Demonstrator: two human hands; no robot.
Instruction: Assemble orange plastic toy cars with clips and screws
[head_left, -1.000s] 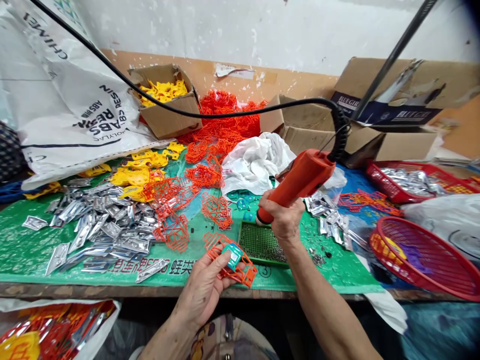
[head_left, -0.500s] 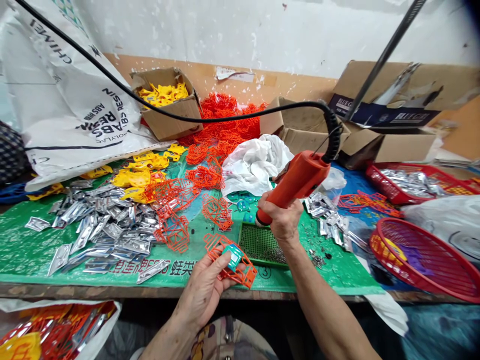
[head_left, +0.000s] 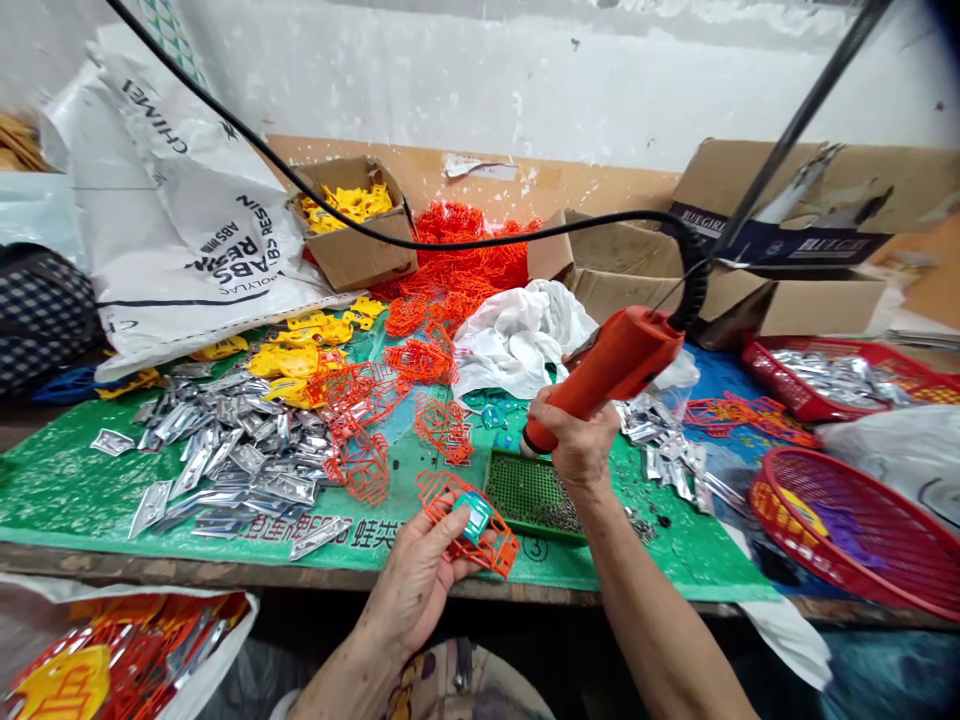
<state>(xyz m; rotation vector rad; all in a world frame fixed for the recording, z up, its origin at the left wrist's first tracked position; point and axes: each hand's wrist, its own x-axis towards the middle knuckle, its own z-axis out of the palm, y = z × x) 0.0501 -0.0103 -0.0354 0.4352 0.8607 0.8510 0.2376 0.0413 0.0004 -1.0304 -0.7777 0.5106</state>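
My left hand (head_left: 424,560) pinches an orange plastic frame (head_left: 501,556) near the table's front edge. A small teal plastic piece (head_left: 474,516) lies on that frame, with my thumb against it. Wrapped round an orange electric screwdriver (head_left: 611,365), my right hand (head_left: 579,445) keeps the tool tilted, its dark tip down and to the left. A thick black cable runs from the tool's upper end. Below the tip sits a green tray (head_left: 517,487) with small screws gathered at its right side. The tip is apart from the frame.
Silvery parts (head_left: 247,455) are heaped at left beside yellow pieces (head_left: 300,345) and loose orange frames (head_left: 367,390). A white cloth (head_left: 521,335) lies behind the tray. Cardboard boxes (head_left: 360,255) line the wall. At right stand red baskets (head_left: 780,560). The cable (head_left: 480,243) crosses overhead.
The whole view has shifted slightly, so things appear a little lower and farther right. Both hands keep the same grip on the frame and the screwdriver.
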